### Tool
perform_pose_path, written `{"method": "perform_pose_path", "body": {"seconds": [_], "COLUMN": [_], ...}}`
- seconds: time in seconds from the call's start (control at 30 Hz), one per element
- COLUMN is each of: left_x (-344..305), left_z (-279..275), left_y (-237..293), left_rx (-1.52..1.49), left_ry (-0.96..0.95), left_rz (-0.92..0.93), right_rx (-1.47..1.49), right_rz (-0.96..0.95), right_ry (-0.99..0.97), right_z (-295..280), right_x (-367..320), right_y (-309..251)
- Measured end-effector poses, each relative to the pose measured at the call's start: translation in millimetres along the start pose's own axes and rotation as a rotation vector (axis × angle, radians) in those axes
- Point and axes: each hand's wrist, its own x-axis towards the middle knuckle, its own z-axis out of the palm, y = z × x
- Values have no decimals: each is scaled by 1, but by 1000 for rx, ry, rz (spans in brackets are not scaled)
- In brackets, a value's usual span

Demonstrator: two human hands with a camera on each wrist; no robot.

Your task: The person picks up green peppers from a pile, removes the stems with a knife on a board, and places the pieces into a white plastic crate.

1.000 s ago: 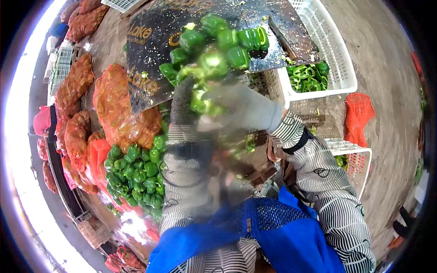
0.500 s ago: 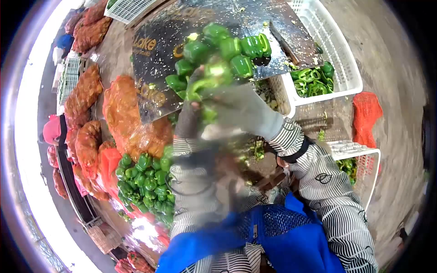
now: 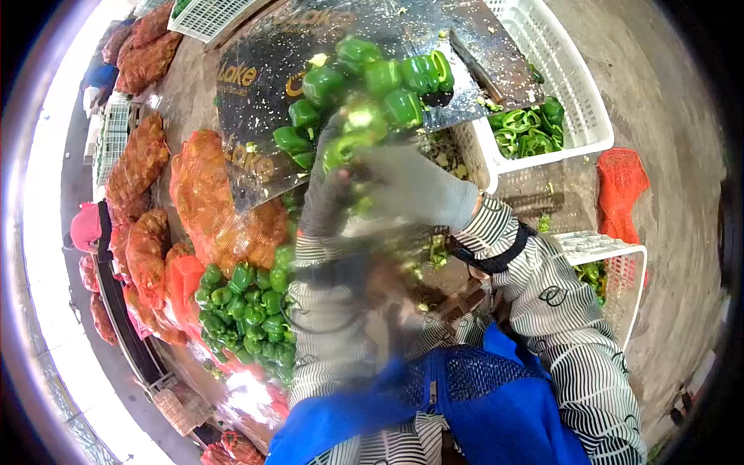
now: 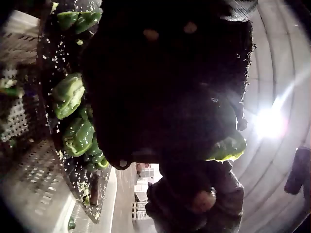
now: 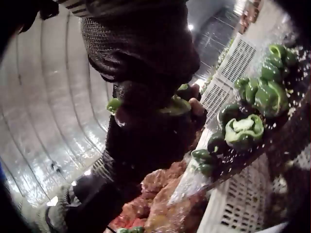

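1. A person in striped sleeves (image 3: 573,325) and a blue apron (image 3: 496,403) works with two gloved hands near the edge of a desk (image 3: 263,112), a dark board lettered "Lake".
2. The left hand (image 3: 324,190), in a dark glove, curls its fingers around a cut green bell pepper (image 3: 346,149).
3. The right hand (image 3: 415,186), in a grey glove, grips the same pepper from the other side; the head view is blurred here, but the right wrist view shows the pepper between both hands.
4. Beyond them, more green bell peppers (image 3: 403,107), some cut, sit clustered on the desk, with a knife (image 3: 476,70) lying to their right.
5. Right of the desk, a white crate (image 3: 577,93) holds sliced green peppers (image 3: 528,138).
6. At left, whole green peppers (image 3: 248,310) lie heaped beside a bulging orange mesh sack (image 3: 221,205).
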Motion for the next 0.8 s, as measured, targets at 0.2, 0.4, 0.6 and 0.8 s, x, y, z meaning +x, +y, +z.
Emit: {"method": "perform_pose_path", "body": {"seconds": [0.2, 0.4, 0.6, 0.8], "left_x": [5, 13, -4, -20], "left_z": [-2, -38, -47, 12], "left_y": [-4, -38, -20, -6], "left_rx": [-52, 320, -661, -80], "left_ry": [62, 237, -2, 77], "left_rz": [95, 235, -58, -321], "right_rx": [482, -10, -496, -810], "right_rz": [289, 137, 110, -5], "right_ry": [-10, 106, 71, -28], "right_z": [7, 3, -13, 19], "right_x": [-1, 2, -5, 0], "right_y": [-5, 1, 6, 20]}}
